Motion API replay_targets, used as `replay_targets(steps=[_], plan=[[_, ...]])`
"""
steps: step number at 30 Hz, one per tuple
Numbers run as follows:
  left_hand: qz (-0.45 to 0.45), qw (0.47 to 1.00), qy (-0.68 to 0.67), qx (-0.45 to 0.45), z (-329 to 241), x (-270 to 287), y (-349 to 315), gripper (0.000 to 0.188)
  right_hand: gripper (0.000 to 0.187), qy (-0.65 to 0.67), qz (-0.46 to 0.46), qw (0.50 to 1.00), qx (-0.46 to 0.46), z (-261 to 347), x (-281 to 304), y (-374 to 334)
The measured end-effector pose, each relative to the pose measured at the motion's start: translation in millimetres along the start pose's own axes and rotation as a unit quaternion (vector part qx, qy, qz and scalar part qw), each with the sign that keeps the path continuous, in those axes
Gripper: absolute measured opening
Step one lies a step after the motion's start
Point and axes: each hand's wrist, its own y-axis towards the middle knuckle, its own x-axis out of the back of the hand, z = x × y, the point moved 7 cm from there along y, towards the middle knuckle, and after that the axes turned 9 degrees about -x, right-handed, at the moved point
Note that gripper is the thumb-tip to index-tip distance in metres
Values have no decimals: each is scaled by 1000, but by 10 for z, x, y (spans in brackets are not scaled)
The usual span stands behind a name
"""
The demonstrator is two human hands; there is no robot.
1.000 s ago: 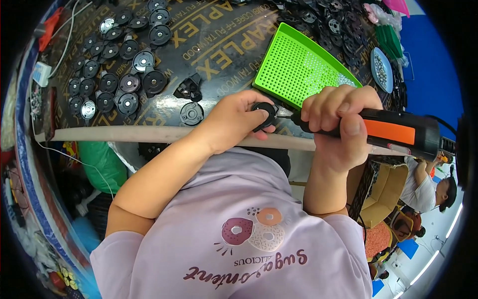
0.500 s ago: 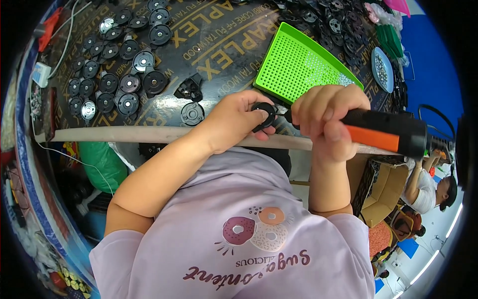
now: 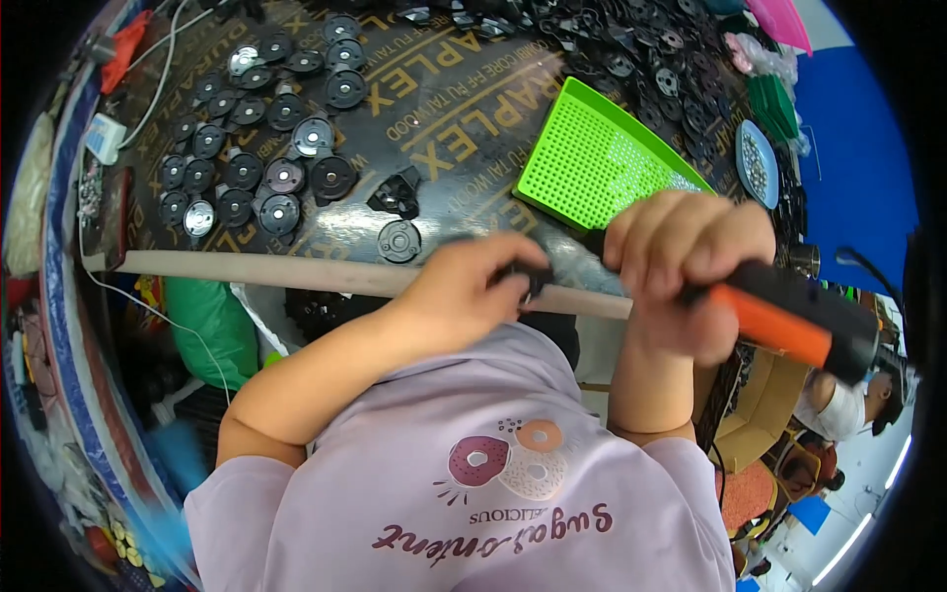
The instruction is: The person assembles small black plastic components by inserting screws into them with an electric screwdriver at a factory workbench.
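My left hand (image 3: 472,288) is closed around a small round black plastic part (image 3: 525,280), just over the table's near edge; its fingers are blurred and cover much of the part. To the right, my right hand (image 3: 681,261) grips a black and orange electric screwdriver (image 3: 774,321), its front end pointing left toward the green tray and apart from the part. On the table ahead of my left hand lie a round dark disc (image 3: 399,241) and an angular black piece (image 3: 395,193).
A bright green perforated tray (image 3: 557,148) holds many small silvery screws. Several round black assemblies (image 3: 286,178) are grouped at the left. More black parts (image 3: 671,79) are heaped at the far right, near a light blue dish (image 3: 755,163) of small metal pieces. An open cardboard box (image 3: 764,405) stands at lower right.
The screwdriver's tip has come away from the black part. My right hand has moved right with the tool, and my left hand has drawn the part nearer my body.
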Motion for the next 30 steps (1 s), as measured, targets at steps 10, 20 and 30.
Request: replay_targets(steps=[10,20,30], plan=[[96,727,649,200,884,1367,-1444,17,29,-25,-92,994,-45,-642,-10,135],[11,935,351,52,-370,1163,-1057,9,13,-1,-102,995,-10,-447,77,205],[-304,627,704,-134,-865,1392,-434,30,14,-94,-268,958,-42,-304,648,-25]])
